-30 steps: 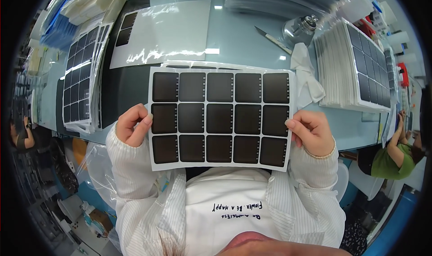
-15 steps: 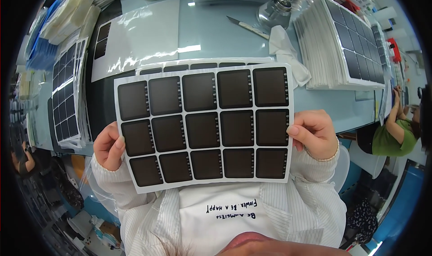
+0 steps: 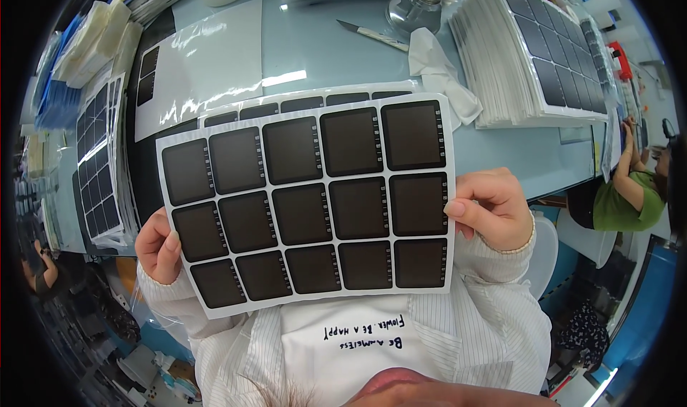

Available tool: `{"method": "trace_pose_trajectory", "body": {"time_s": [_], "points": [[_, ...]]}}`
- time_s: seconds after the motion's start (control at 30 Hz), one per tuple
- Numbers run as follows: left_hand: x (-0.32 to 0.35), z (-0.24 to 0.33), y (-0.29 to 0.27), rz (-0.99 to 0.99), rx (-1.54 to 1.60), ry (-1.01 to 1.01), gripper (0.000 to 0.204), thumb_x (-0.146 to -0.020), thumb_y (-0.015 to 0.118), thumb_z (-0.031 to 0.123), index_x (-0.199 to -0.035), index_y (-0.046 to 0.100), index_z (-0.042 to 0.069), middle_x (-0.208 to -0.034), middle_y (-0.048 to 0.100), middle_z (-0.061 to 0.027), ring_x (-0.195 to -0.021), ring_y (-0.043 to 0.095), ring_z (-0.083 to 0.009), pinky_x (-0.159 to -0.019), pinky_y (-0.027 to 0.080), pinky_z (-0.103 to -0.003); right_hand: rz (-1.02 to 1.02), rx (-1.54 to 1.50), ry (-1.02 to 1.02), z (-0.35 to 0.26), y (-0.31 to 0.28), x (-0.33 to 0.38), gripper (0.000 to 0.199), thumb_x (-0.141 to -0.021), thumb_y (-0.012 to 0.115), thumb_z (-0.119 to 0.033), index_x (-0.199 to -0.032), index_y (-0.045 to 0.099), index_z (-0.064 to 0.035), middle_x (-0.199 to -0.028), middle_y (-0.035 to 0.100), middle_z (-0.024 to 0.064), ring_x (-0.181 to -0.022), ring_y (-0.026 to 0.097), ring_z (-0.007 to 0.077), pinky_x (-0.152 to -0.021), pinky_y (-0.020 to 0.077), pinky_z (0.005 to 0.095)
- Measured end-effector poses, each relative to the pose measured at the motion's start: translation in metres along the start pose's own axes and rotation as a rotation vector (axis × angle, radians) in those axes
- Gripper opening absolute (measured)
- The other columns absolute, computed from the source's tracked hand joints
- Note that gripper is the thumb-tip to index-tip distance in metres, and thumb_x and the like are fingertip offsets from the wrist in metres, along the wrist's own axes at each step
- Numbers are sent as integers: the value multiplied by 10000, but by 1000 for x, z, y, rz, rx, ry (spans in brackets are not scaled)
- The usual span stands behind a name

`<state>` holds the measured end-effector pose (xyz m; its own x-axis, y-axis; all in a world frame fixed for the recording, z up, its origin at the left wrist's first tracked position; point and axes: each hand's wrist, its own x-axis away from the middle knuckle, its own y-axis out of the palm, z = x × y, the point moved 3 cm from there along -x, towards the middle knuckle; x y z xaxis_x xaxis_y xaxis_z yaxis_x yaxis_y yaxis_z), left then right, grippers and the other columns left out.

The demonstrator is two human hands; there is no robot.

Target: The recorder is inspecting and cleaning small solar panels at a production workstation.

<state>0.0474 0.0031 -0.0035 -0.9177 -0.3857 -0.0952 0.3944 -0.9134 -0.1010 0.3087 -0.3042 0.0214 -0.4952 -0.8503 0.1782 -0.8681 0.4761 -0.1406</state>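
Observation:
Between my two hands I hold up a white-edged sheet (image 3: 300,210) bearing rows of dark, rounded rectangular panels, each with small marks along one side. The left edge of the sheet is pinched by my left hand (image 3: 158,248), thumb in front. Opposite it, my right hand (image 3: 494,208) grips the right edge between thumb and curled fingers. The sheet is tilted, its right end a little higher. Behind it on the table lies another sheet (image 3: 304,105) of the same kind, mostly hidden by the one I hold.
A tall stack of sheets (image 3: 494,70) stands at the right, another sheet pile (image 3: 100,156) at the left. Farther back are a white sheet (image 3: 207,63), a craft knife (image 3: 372,35), a glass bottle (image 3: 413,10) and a crumpled white cloth (image 3: 440,74). A person in green (image 3: 630,199) sits at the right.
The held sheet and both hands have shifted left in the picture, and the sheet tilts more. The table's things have also shifted left and up. Both hands keep their hold.

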Motion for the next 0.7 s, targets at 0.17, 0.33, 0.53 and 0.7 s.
{"method": "trace_pose_trajectory", "body": {"time_s": [0.17,0.33,0.53,0.7], "points": [[2,0,-4,-1,49,-98,158,-885,473,109,-745,462,34,-804,537,-64,-722,482,-105,-701,382,-240,-19,-127,27,4,-2,-2,216,-867,579,-131,-699,593,4,-555,553,19,-429,446,52,-415,310,195],[-2,-16,-9,-3,138,-123,161,-892,467,121,-752,466,42,-801,533,-54,-707,485,-93,-685,382,-223,37,-221,105,4,0,-5,215,-889,563,-142,-724,576,-6,-564,536,-4,-441,415,30,-418,295,177],[-7,-12,-1,20,139,-196,163,-896,475,140,-762,477,46,-771,535,-43,-679,493,-84,-663,396,-216,86,-262,110,8,-2,-4,231,-888,567,-146,-699,560,-14,-565,530,-2,-438,401,30,-416,289,177],[-12,-15,7,20,174,-218,172,-895,477,121,-740,478,46,-732,513,-28,-645,450,-81,-645,366,-207,170,-313,80,4,-8,1,219,-874,562,-121,-687,546,-9,-583,523,-2,-431,406,28,-408,284,178]]}}
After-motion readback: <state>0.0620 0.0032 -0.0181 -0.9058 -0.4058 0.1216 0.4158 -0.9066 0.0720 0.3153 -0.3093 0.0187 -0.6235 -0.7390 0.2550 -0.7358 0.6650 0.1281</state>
